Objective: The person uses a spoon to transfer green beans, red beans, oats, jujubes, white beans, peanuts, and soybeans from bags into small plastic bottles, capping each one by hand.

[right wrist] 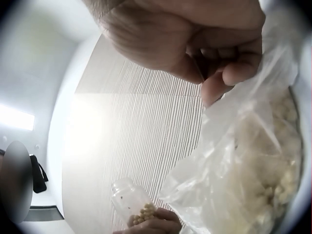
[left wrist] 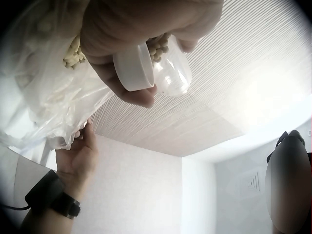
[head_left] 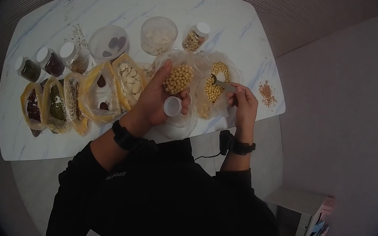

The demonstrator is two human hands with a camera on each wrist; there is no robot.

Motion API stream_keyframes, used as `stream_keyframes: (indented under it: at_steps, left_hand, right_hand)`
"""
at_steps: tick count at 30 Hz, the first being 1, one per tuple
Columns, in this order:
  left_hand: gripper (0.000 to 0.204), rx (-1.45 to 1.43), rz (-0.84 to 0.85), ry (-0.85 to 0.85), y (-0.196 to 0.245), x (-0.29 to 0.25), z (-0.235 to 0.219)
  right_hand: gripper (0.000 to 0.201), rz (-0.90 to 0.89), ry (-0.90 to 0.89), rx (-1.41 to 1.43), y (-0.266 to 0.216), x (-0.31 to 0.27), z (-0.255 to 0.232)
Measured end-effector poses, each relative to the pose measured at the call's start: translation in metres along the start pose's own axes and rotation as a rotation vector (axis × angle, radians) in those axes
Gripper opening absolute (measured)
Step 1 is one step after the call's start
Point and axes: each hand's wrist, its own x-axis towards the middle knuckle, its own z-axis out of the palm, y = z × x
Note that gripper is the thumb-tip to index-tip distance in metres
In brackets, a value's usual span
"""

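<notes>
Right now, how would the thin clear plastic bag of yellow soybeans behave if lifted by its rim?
The thin clear plastic bag of yellow soybeans looks crumpled and limp, so it would probably sag. Its open mouth suggests beans could spill if tipped. The round beans would likely roll across the marble-patterned white table.

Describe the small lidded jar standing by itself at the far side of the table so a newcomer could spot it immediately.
Start at the white marble-look table and go to its far edge, past the open bag of yellow beans. There, right of a wide clear tub of pale pieces, stands the jar. It is the only narrow, upright, white-capped jar on that side, filled with tan beans; the other capped jars cluster at the left end.
</notes>
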Motion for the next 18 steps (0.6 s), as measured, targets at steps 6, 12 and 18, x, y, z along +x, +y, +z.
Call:
stream_keyframes:
  at_steps: [6, 12, 18]
  left_hand:
    - [0.049, 0.000, -0.006, 0.000, 0.000, 0.000, -0.001]
    - [0.048, 0.020, -0.020, 0.025, -0.001, 0.000, 0.001]
    - [0.046, 0.035, -0.040, 0.054, -0.003, 0.000, -0.001]
  right_hand:
    - [0.028, 0.046, -0.032, 0.313, 0.012, 0.007, -0.016]
    - [0.029, -0.064, -0.038, 0.598, -0.021, -0.003, -0.015]
    - [0.030, -0.242, -0.107, 0.634, -0.062, -0.022, 0.008]
